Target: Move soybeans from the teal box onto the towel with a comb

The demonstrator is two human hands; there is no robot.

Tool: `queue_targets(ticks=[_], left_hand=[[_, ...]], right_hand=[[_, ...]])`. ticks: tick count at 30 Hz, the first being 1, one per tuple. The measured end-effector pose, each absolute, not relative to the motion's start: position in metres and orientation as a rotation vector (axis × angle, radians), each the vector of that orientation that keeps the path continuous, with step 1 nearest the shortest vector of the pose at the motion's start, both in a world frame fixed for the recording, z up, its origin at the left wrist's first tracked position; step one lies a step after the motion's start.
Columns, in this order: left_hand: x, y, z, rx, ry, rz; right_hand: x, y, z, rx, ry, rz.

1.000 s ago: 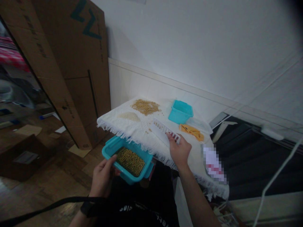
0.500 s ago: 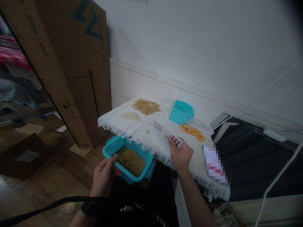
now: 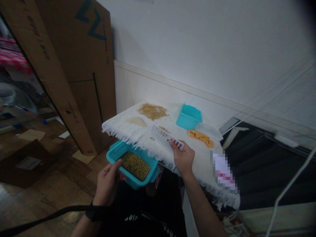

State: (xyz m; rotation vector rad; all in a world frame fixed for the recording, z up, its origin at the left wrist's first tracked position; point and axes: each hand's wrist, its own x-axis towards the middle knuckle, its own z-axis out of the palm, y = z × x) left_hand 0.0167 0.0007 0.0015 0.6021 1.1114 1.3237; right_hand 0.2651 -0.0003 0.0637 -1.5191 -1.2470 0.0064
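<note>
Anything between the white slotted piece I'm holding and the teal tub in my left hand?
Yes: the fringed cloth edge runs between the white piece and the tub, hiding some of the tub's rim.

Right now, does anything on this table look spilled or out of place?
Yes: loose beans lie piled straight on the white cloth, with strays near the white slotted tool in the right hand. It looks odd because other beans sit inside the blue tub in the left hand, though the pile may be deliberate.

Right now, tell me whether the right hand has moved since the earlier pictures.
Yes: judged against the orange cloth, the right hand has shifted slightly left in the view.
</note>
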Motion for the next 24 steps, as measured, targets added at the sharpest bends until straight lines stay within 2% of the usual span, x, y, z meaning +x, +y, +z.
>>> queue_targets(ticks=[10,16,24], left_hand=[[0.015,0.002,-0.001,0.600,1.093,1.331],[0.014,0.000,0.000,0.583,1.081,1.318],[0.016,0.000,0.001,0.564,1.086,1.316]], right_hand=[[0.254,-0.024,0.058,-1.434,-1.371,0.072],[0.275,-0.004,0.064,-1.511,-1.082,-0.118],[0.288,0.029,0.067,-1.552,-1.151,-0.206]])
